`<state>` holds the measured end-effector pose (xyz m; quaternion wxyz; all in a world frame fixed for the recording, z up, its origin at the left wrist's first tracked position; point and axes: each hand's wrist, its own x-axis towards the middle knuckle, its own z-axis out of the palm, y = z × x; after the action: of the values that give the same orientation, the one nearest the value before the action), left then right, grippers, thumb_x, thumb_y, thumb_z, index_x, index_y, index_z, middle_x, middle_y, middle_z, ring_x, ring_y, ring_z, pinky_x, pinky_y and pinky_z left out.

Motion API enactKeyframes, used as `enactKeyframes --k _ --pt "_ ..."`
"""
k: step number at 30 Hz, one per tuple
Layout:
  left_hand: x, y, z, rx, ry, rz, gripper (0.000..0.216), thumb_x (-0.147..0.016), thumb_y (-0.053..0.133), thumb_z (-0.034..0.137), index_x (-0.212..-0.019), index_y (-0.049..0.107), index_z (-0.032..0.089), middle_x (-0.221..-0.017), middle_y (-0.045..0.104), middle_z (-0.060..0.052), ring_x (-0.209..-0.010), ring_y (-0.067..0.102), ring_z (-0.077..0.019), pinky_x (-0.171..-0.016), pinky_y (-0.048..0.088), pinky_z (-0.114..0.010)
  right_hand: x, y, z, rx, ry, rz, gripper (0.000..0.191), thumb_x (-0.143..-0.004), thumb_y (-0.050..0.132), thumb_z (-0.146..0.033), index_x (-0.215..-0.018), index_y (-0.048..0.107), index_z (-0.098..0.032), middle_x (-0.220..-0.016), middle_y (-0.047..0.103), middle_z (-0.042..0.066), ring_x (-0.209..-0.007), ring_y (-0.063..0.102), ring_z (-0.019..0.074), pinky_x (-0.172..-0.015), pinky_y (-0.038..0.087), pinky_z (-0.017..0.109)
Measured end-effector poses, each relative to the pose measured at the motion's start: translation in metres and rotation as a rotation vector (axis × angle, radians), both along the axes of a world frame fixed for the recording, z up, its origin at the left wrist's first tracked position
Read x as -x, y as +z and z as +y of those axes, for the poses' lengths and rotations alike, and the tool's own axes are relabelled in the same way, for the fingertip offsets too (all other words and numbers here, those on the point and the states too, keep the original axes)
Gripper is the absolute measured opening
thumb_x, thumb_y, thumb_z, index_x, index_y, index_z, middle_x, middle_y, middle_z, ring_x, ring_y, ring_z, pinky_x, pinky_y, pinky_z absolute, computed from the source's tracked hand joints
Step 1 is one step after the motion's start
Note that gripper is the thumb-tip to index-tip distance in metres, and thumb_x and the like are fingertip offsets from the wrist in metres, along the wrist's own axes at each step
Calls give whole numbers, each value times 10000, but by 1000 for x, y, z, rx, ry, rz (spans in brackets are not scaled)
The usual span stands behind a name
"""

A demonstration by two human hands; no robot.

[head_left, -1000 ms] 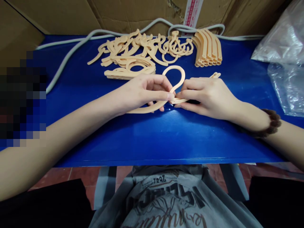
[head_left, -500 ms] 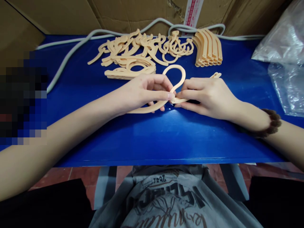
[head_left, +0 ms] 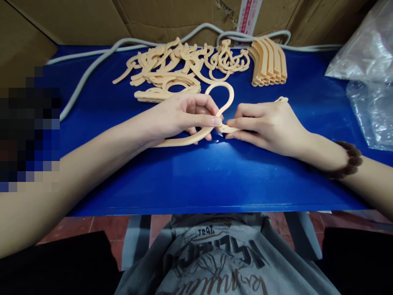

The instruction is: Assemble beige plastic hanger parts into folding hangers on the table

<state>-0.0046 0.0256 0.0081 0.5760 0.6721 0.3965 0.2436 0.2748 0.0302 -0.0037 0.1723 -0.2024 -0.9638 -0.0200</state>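
Note:
My left hand (head_left: 181,116) pinches a peach plastic hanger piece with a round hook (head_left: 225,92) and a curved arm lying on the blue table (head_left: 196,180). My right hand (head_left: 267,123) grips a second peach arm piece (head_left: 281,99), whose far end shows past my knuckles. The two pieces meet between my thumbs at the table's middle. Both hands rest on the table with fingers closed.
A loose heap of peach hanger parts (head_left: 172,65) lies behind my hands, with a neat stack of curved arms (head_left: 268,61) at the back right. A grey cable (head_left: 92,67) runs along the back. Clear plastic bags (head_left: 365,73) lie at right, cardboard boxes (head_left: 172,16) behind.
The hook piece has tilted slightly to the left and the two pieces have parted a little at the joint. My hands have hardly shifted.

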Motion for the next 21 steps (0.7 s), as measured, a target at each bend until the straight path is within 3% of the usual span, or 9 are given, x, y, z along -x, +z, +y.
enactKeyframes --k 5,13,21 --pt "1 -1 0 -13 -24 -4 209 -949 896 339 -965 727 216 -870 842 -4 -816 856 -180 -563 521 -202 -1 -1 0 1 5 -10 585 -1278 397 -515 -1246 844 -139 -995 718 67 -773 593 157 -676 302 327" --pt "-2 0 -2 18 1 -49 204 -913 904 284 -922 715 208 -822 821 6 -758 820 -147 -558 506 -186 2 1 -6 -55 -75 -142 750 -1279 227 -576 -1214 836 -142 -892 636 52 -693 501 156 -623 222 356" --pt "-1 -1 -2 13 17 -36 208 -930 905 293 -899 719 206 -813 803 10 -796 827 -154 -566 507 -192 3 0 -8 -34 -104 -180 840 -1267 120 -600 -1286 825 -144 -960 695 83 -690 509 154 -611 211 352"
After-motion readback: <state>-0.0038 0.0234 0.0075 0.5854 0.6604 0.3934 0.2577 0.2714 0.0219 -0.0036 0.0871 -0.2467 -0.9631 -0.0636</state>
